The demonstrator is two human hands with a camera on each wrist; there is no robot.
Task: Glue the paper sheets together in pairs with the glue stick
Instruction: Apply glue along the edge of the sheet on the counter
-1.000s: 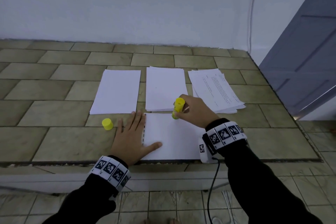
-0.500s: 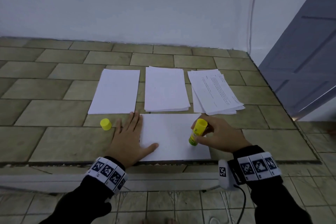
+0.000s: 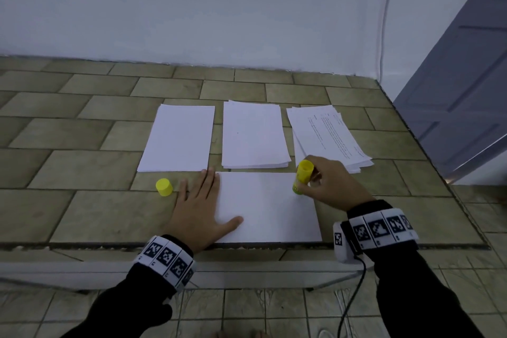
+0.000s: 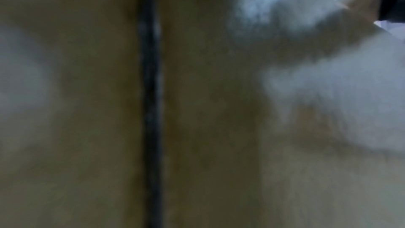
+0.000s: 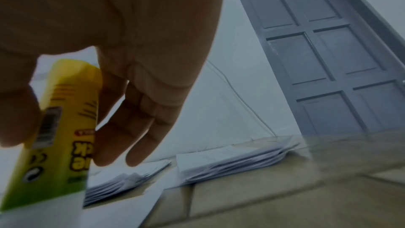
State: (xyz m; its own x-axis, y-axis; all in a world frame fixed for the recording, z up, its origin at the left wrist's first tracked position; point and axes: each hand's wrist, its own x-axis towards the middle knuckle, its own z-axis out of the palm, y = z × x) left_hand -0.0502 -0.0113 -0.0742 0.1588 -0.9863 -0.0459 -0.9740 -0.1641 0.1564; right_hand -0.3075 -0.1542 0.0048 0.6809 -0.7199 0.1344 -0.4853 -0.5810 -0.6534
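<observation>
A white sheet [image 3: 266,208] lies landscape at the near edge of the tiled table [image 3: 82,217]. My left hand [image 3: 201,202] lies flat with fingers straight, pressing the sheet's left edge. My right hand [image 3: 326,184] grips the yellow glue stick [image 3: 302,180] upright, its tip down on the sheet's far right corner. In the right wrist view the glue stick [image 5: 59,133] sits between thumb and fingers above the sheet [image 5: 122,214]. The left wrist view is blurred, showing only the table surface [image 4: 87,110].
Three paper stacks lie behind the sheet: a left one [image 3: 178,137], a middle one [image 3: 253,136] and a printed, fanned right one [image 3: 327,136]. The yellow cap [image 3: 164,187] stands left of my left hand. A grey door [image 3: 463,85] is at right.
My right hand carried the glue stick from the sheet's far middle to its near right side, then up to the far right corner. The left hand stayed flat on the sheet.
</observation>
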